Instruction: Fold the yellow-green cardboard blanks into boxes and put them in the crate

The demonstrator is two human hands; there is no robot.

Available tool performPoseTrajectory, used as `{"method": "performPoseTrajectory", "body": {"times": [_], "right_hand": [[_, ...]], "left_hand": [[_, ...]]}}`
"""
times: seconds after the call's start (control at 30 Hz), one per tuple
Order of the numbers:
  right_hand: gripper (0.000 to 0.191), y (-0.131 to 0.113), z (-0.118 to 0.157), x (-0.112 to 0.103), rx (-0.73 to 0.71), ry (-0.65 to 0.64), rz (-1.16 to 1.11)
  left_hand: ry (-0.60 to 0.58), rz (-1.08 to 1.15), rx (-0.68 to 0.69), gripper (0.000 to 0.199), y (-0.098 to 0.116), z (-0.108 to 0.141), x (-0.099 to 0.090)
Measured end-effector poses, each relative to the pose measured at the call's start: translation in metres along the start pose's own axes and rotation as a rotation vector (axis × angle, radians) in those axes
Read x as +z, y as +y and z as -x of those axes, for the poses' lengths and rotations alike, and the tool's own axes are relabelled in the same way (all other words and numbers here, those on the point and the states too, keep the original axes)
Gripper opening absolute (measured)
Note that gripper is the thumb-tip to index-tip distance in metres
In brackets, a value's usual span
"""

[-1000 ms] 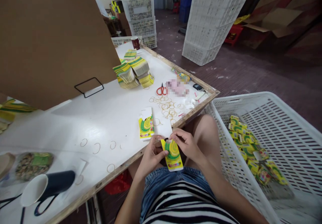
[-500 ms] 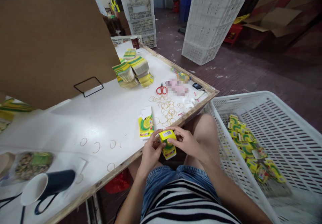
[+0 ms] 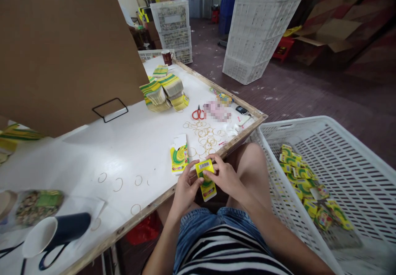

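Note:
Between my two hands, just off the table's front edge, is a small yellow and green carton (image 3: 206,184) with a barcode on its top end. My left hand (image 3: 187,186) grips its left side, thumb on the front face. From the right, my right hand (image 3: 225,177) holds the upper part, its thumb on the front and its fingers partly hidden behind. Close by on the white table lies a stack of similar flat cartons (image 3: 179,157). Loose rubber bands (image 3: 206,134) are scattered past it, with red-handled scissors (image 3: 198,113) beyond them.
At my right stands a white plastic crate (image 3: 349,159) holding several small yellow cartons (image 3: 305,180). Bundled cartons (image 3: 167,89) lie farther back on the table. A dark blue mug (image 3: 58,231) rests on its side at the left. A large cardboard sheet (image 3: 68,52) rises behind the table.
The carton's barcode end has flattened into line with its front, and both hands stay on it. The view has tilted up slightly.

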State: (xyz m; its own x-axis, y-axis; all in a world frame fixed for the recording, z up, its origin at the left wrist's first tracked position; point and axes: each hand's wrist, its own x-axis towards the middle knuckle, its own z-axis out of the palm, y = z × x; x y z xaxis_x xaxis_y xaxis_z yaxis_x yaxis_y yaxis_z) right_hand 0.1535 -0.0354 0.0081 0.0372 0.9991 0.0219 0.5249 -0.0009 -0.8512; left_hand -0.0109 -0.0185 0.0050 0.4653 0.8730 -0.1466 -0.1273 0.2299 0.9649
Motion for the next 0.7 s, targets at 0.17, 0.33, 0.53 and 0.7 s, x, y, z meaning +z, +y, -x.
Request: {"method": "performPoseTrajectory", "body": {"times": [0.17, 0.33, 0.53, 0.7], "right_hand": [[0.033, 0.007, -0.002, 0.001, -0.013, 0.035, 0.078], [0.025, 0.014, 0.001, -0.003, -0.106, 0.038, -0.098], [0.025, 0.013, 0.008, 0.001, -0.07, 0.15, -0.466], [0.025, 0.023, 0.012, -0.03, -0.047, 0.817, -0.585]], "left_hand": [[0.019, -0.021, -0.026, 0.058, 0.002, 0.001, 0.001], [0.021, 0.041, -0.047, 0.058, 0.01, 0.001, -0.002], [-0.052, 0.043, -0.026, 0.051, 0.007, -0.002, 0.012], [0.259, -0.36, 0.194, 0.043, 0.004, -0.022, -0.003]]}}
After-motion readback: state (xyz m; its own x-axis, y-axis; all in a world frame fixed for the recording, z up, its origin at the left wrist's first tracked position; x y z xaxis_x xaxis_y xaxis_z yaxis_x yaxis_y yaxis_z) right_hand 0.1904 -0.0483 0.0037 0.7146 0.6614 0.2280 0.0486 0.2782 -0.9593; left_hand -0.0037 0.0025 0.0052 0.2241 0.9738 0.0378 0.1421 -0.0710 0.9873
